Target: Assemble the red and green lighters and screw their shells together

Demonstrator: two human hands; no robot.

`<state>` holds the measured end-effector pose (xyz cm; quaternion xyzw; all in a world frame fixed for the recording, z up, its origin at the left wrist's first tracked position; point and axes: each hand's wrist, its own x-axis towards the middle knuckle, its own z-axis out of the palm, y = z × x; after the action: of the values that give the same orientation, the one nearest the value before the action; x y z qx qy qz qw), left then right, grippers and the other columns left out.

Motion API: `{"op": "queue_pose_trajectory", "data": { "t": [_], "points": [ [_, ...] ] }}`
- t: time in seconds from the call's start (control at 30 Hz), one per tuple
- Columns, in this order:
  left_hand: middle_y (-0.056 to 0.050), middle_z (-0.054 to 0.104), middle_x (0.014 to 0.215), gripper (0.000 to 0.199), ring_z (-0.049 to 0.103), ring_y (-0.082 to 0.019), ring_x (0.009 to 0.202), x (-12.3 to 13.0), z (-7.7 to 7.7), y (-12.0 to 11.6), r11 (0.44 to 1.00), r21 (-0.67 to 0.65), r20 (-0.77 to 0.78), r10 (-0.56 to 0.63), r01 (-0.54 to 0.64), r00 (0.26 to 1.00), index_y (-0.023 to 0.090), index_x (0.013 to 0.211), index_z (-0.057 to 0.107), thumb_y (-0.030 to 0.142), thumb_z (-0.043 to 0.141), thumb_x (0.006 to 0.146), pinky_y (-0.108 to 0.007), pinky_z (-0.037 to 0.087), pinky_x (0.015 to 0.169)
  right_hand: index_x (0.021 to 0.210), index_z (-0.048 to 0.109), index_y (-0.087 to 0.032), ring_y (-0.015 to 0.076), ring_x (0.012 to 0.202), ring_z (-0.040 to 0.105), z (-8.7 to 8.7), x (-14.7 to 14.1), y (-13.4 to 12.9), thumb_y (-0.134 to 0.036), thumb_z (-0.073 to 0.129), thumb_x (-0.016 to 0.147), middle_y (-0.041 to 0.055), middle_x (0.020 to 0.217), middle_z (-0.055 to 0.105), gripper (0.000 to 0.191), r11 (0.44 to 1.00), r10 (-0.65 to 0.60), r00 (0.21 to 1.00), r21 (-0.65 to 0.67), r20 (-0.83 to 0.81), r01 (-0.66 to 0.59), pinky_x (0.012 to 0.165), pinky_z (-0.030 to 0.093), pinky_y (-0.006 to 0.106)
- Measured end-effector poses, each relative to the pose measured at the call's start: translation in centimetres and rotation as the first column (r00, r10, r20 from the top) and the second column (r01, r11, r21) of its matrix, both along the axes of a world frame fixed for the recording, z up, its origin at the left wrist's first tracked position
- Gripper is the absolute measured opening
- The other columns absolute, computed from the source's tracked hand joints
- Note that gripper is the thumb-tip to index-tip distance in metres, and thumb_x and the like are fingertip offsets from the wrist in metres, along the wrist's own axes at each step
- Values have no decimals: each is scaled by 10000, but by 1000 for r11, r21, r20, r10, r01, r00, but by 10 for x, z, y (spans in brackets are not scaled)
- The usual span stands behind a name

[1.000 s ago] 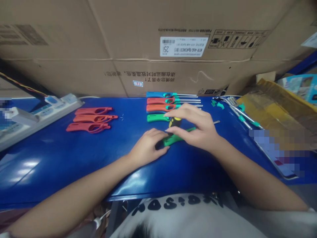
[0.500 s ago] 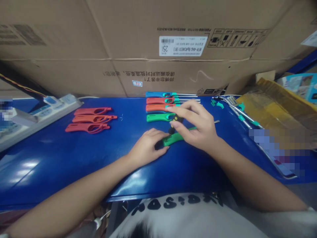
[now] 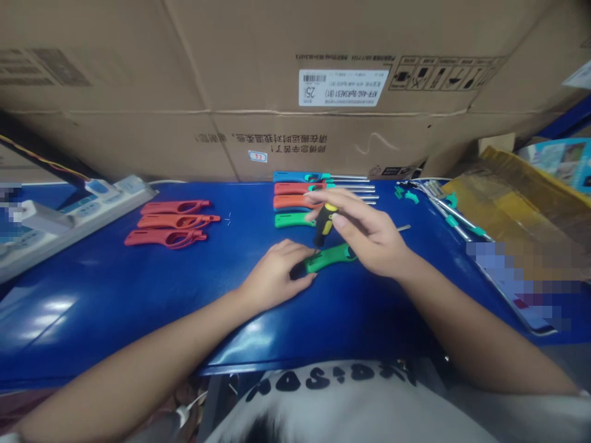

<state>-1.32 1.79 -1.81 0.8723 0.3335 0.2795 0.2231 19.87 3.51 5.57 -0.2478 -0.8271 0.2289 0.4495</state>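
My left hand (image 3: 279,274) grips the butt end of a green lighter (image 3: 329,258) lying on the blue table, its fingers and thumb on either side. In my right hand (image 3: 369,231) is a short black and yellow screwdriver (image 3: 325,223), held between thumb and fingers with its handle tilted. The screwdriver's tip points down at the lighter's handle, close to my left fingertips. My right hand hides the far part of that lighter. Just beyond the hands, a blue lighter (image 3: 295,176), a red lighter (image 3: 295,187), an orange lighter (image 3: 290,201) and another green lighter (image 3: 290,219) lie in a row.
Several red and orange lighter shells (image 3: 168,237) lie at the left, near a white power strip (image 3: 78,215). Metal tubes with teal parts (image 3: 455,224) and a yellow-taped package (image 3: 508,215) are at the right. A large cardboard box (image 3: 258,74) walls the back.
My right hand has changed its hold, and the screwdriver's handle now stands clearer and tilts to the right. My left hand keeps the green lighter in place.
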Motion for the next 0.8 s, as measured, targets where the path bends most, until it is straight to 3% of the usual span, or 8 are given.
{"op": "queue_pose_trajectory", "data": {
  "t": [0.13, 0.2, 0.3, 0.4, 0.5, 0.57, 0.7, 0.8],
  "points": [
    [-99, 728, 1143, 313, 651, -265, 1041, 1, -1, 0, 1000, 6, 6, 2, -2, 1000, 171, 1186, 662, 252, 708, 888, -449, 520, 955, 1163, 713, -222, 177, 835, 655, -1, 0, 0, -288, 703, 923, 42, 919, 703, 250, 981, -92, 996, 169, -10, 92, 815, 574, 340],
    [-97, 730, 1142, 320, 654, -265, 1031, 1, -1, 0, 1000, 6, 9, 5, -5, 1000, 178, 1194, 658, 253, 710, 887, -449, 524, 946, 1169, 713, -205, 196, 877, 653, -1, 0, -1, -299, 711, 914, 67, 957, 700, 272, 946, -182, 983, 273, 7, 174, 851, 568, 364],
    [-91, 736, 1123, 314, 654, -257, 1014, 1, 0, -1, 1000, 2, 11, 3, -3, 1000, 177, 1193, 659, 245, 706, 889, -437, 529, 934, 1359, 607, -192, 226, 1180, 619, 1, 0, -2, -236, 470, 1035, 122, 1246, 672, 354, 990, -85, 996, 117, 28, 81, 1009, 524, 416],
    [-92, 735, 1115, 300, 650, -251, 1018, 1, -1, -2, 1000, 4, 18, 2, -2, 1000, 173, 1180, 664, 235, 700, 889, -427, 533, 932, 1381, 590, -224, 202, 1147, 653, 2, -1, -3, -217, 432, 1050, 90, 1230, 700, 367, 998, 45, 999, -30, -25, -46, 971, 553, 387],
    [-100, 727, 1128, 286, 653, -252, 1017, 2, -1, -2, 1000, 9, 27, 5, -5, 1000, 169, 1170, 664, 237, 689, 893, -438, 532, 941, 1210, 703, -230, 187, 888, 684, -1, -1, -2, -283, 658, 954, 49, 957, 723, 266, 980, -75, 997, 182, -14, 76, 861, 580, 360],
    [-104, 725, 1130, 284, 653, -252, 1007, 2, -1, -2, 1000, 9, 29, 6, -6, 1000, 167, 1171, 663, 238, 684, 897, -443, 533, 938, 1203, 709, -215, 197, 889, 677, -2, 0, -2, -300, 696, 926, 64, 964, 710, 290, 936, -161, 987, 318, 12, 149, 863, 576, 370],
    [-91, 730, 1082, 290, 649, -247, 999, 3, 0, -2, 1000, 0, 30, 4, -4, 1000, 175, 1178, 665, 229, 690, 894, -425, 548, 913, 1420, 562, -229, 213, 1131, 659, 0, -1, -4, -231, 438, 1042, 112, 1285, 667, 398, 994, -31, 999, 104, 34, 27, 1010, 529, 425],
    [-89, 727, 1097, 277, 652, -249, 1021, 3, -1, -2, 1000, -4, 35, 4, -4, 999, 180, 1167, 665, 223, 689, 895, -427, 549, 927, 1314, 640, -237, 192, 1007, 688, 0, -2, -4, -242, 520, 1018, 67, 1095, 733, 320, 998, 4, 1000, 61, 9, -5, 935, 564, 381]
  ]
}}
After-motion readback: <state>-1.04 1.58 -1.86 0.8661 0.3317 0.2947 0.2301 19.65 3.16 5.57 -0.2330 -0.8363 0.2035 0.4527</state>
